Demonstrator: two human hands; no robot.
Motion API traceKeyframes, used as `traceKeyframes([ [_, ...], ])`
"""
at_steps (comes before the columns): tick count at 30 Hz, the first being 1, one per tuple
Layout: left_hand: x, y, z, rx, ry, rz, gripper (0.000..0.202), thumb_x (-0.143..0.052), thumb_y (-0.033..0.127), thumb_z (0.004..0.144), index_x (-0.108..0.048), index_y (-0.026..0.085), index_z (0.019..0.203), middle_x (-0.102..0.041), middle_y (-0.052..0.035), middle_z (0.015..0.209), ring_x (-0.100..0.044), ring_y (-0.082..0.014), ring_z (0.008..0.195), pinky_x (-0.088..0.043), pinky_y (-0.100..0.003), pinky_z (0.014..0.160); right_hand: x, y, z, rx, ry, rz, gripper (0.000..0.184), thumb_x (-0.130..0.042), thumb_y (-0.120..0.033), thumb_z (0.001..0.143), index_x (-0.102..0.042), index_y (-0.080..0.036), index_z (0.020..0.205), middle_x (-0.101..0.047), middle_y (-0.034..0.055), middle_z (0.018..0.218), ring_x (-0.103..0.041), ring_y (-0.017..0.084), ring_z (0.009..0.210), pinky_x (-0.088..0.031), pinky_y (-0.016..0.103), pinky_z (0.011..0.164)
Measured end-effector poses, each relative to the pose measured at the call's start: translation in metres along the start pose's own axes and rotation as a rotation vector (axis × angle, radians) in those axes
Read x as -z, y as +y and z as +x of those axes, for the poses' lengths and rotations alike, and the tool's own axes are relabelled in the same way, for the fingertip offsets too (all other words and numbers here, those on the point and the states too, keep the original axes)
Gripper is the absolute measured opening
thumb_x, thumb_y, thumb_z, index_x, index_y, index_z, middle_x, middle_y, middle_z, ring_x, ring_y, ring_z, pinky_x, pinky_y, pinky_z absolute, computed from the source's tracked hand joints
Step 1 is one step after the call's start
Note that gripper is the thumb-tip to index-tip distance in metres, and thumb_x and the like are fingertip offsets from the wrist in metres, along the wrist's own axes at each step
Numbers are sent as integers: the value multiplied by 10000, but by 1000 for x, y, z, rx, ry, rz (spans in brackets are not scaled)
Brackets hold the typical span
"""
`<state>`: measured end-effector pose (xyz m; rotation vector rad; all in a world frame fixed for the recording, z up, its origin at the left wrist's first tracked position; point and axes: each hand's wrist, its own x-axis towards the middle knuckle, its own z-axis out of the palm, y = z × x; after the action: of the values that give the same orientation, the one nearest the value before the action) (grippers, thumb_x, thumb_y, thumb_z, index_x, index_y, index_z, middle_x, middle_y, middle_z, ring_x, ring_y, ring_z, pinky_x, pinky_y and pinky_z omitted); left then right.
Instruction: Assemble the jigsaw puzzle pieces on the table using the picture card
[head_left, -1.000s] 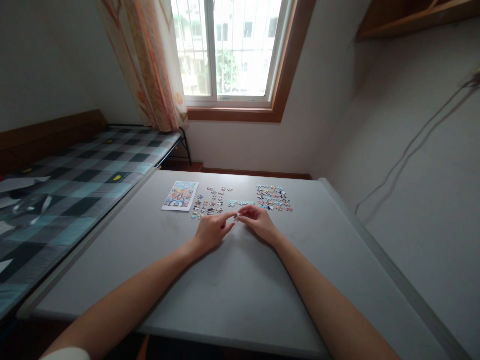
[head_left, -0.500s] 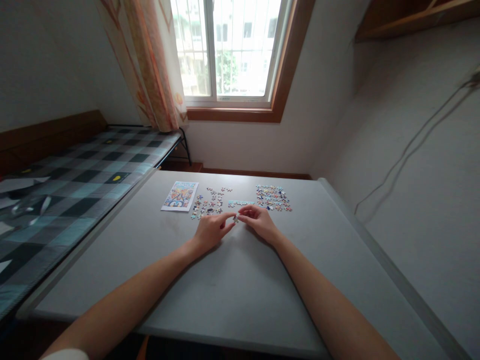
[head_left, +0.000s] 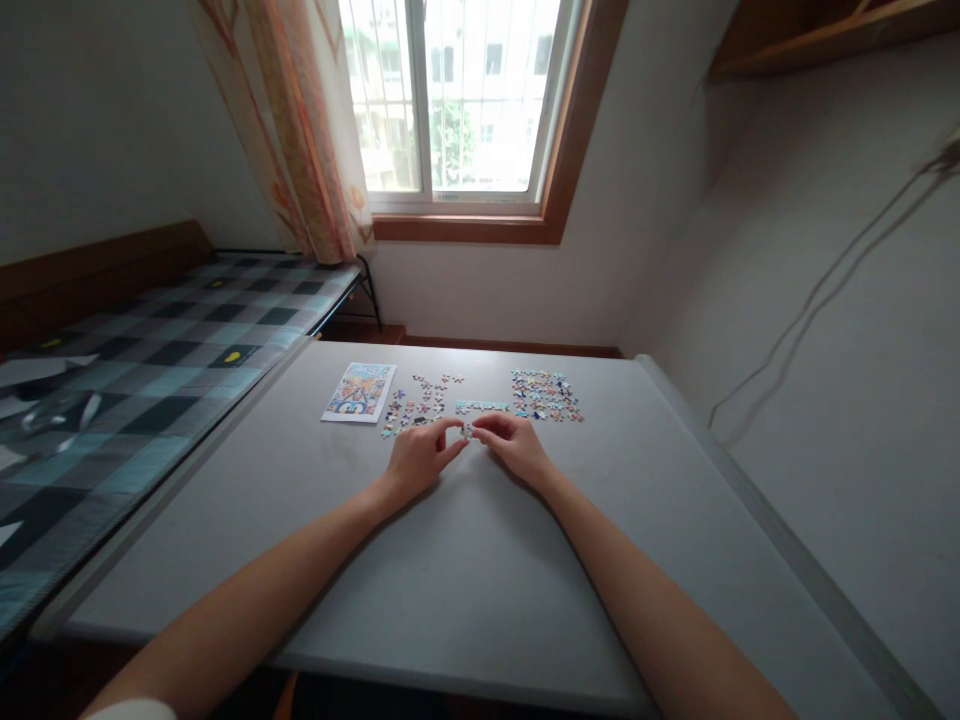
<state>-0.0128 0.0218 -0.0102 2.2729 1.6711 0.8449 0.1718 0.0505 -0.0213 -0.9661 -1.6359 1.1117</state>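
Observation:
My left hand [head_left: 420, 455] and my right hand [head_left: 514, 445] rest on the grey table [head_left: 465, 560], fingertips meeting in a pinch over a small jigsaw piece [head_left: 467, 431]. Just beyond the fingertips lies a short joined strip of pale blue pieces [head_left: 480, 406]. A loose scatter of pieces [head_left: 416, 405] lies to the left of it, and a denser patch of colourful pieces [head_left: 546, 395] to the right. A printed picture card [head_left: 359, 391] lies flat at the far left of the group.
A bed with a checked blue cover [head_left: 150, 370] runs along the table's left edge. A white wall [head_left: 825, 330] stands close on the right. Behind the table are a window [head_left: 457, 100] and a patterned curtain [head_left: 300, 130].
Both hands have drawn slightly closer together, and the fingertips now meet over the small piece. The piles and the card have not moved.

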Motion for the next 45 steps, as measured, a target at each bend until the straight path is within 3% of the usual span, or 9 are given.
traceKeyframes([
  [9,-3,-4,0,-23,-15,3,313,-531,444,825,-652,263,1050,-539,57,562,-467,-86,516,-314,-204,550,-5,3,-4,56,17,-206,154,-604,-312,769,-675,-186,824,-677,32,767,-602,160,692,-473,287,660],
  [32,-4,-3,1,-15,-47,51,324,-548,433,816,-658,261,1067,-613,33,605,-518,-103,547,-323,-216,574,-4,2,-4,185,71,-389,113,-596,-181,778,-704,-178,810,-698,49,790,-625,166,731,-475,273,697],
  [45,-3,1,1,-23,-53,61,255,-520,304,825,-695,247,1001,-640,19,614,-533,-103,548,-346,-215,586,-3,2,-5,243,18,-553,140,-552,-144,814,-684,-187,795,-626,23,738,-557,132,679,-436,246,662],
])
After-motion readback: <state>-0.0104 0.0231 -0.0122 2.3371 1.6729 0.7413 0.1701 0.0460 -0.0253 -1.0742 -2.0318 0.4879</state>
